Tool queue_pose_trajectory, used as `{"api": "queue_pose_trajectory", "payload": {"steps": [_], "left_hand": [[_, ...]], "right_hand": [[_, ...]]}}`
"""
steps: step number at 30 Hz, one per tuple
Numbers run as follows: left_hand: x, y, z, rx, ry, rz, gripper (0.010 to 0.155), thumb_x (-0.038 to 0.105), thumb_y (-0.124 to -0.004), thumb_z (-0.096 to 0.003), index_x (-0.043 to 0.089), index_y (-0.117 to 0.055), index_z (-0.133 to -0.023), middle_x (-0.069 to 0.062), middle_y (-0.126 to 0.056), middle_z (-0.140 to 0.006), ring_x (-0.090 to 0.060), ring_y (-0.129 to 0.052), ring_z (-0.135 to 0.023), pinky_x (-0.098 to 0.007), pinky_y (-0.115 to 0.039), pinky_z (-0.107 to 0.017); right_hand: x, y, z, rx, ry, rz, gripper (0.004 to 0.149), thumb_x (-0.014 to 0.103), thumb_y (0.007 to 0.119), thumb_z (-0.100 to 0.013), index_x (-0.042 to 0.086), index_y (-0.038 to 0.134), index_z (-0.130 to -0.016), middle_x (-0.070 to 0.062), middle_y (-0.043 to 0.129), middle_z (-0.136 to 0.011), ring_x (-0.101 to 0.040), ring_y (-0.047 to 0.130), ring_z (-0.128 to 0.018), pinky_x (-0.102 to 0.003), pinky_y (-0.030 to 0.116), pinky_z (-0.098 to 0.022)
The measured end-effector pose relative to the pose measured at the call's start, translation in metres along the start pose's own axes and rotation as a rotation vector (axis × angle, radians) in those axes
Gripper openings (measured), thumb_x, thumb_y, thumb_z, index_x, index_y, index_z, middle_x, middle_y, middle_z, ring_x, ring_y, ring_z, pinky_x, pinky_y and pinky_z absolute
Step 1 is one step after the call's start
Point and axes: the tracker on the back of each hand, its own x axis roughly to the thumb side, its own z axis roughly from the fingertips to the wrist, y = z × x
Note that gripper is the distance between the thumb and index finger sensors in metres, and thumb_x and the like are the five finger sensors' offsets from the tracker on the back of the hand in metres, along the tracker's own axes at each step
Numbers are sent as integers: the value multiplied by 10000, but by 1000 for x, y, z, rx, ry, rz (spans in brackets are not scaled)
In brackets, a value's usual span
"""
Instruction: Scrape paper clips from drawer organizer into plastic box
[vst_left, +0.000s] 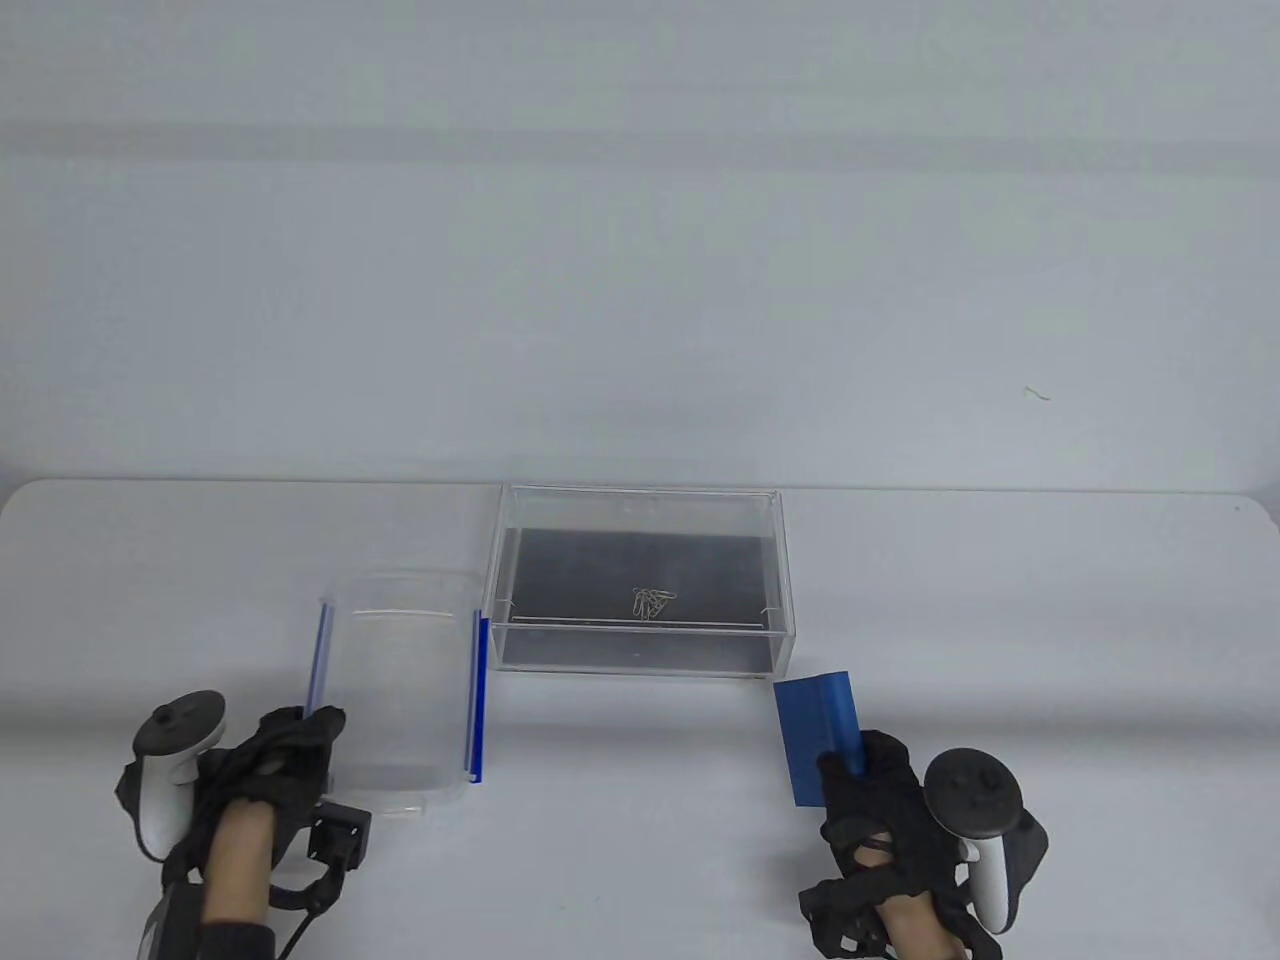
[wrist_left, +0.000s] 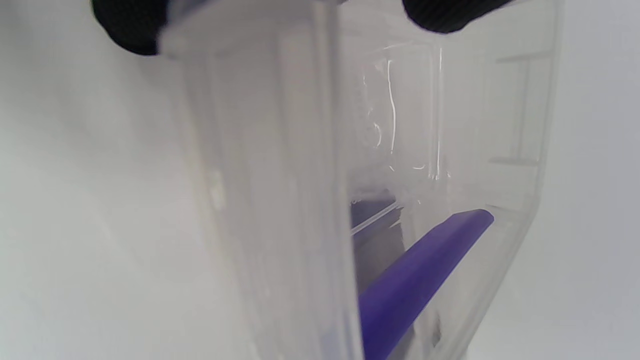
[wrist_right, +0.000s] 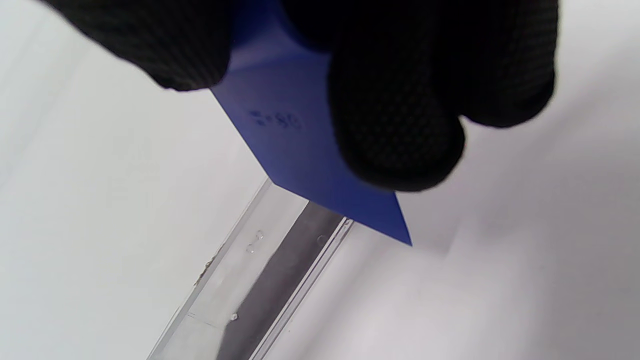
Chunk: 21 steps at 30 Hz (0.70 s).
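Observation:
A clear drawer organizer (vst_left: 640, 495) with a dark floor stands mid-table; a small heap of paper clips (vst_left: 652, 602) lies near its front wall. To its left stands a clear plastic box (vst_left: 400, 690) with blue side clips (vst_left: 481, 700). My left hand (vst_left: 290, 745) grips the box at its near left corner; the left wrist view shows the box wall (wrist_left: 280, 200) close up with fingertips (wrist_left: 127, 30) on the rim. My right hand (vst_left: 865, 790) holds a blue scraper (vst_left: 818, 735) right of the organizer's front corner; in the right wrist view fingers (wrist_right: 395, 125) pinch the scraper (wrist_right: 300, 160) above the organizer's edge (wrist_right: 270, 280).
The white table's far edge (vst_left: 900, 488) runs just behind the organizer. A small green scrap (vst_left: 1036, 393) lies on the surface beyond it at the right.

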Motion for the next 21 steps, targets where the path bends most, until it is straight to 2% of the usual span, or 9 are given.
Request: {"api": "queue_pose_trajectory", "payload": {"steps": [5, 11, 14, 18, 21], "left_hand": [[11, -76, -3, -160, -78, 62, 709, 475, -609, -503, 50, -288, -971, -258, -348, -998, -508, -653, -887, -599, -668, -620], [2, -146, -14, -319, -79, 115, 740, 469, -604, -508, 68, -224, -1000, -244, -380, -985, -491, -644, -885, -599, -651, -625], [-7, -163, -16, -376, -52, 132, 756, 462, -603, -513, 72, -185, -1007, -242, -350, -992, -493, -622, -892, -599, -642, -628], [-16, -173, -17, -409, -20, 123, 788, 470, -606, -512, 59, -150, -1007, -254, -316, -994, -489, -611, -895, -586, -649, -627], [-23, -177, -19, -422, 5, 90, 803, 473, -607, -513, 48, -136, -1005, -263, -297, -994, -493, -603, -894, -582, -652, -624]], "right_hand": [[2, -2, 1, -6, -22, 6, 659, 426, 769, -425, 194, 445, -950, -67, 769, -849, -211, 963, -439, -434, 797, -474], [2, -3, 1, -22, -6, 23, 663, 374, 802, -416, 204, 476, -967, -88, 761, -861, -253, 941, -472, -472, 766, -498], [2, -5, 3, -71, 2, 77, 635, 340, 820, -421, 217, 491, -950, -68, 761, -844, -238, 928, -464, -461, 763, -493], [4, -10, 6, -144, -26, 150, 617, 348, 818, -417, 226, 508, -937, -54, 765, -838, -241, 924, -486, -465, 755, -507], [9, -12, 6, -144, -38, 156, 622, 361, 784, -430, 242, 470, -954, -55, 725, -872, -246, 901, -547, -471, 729, -543]]}}
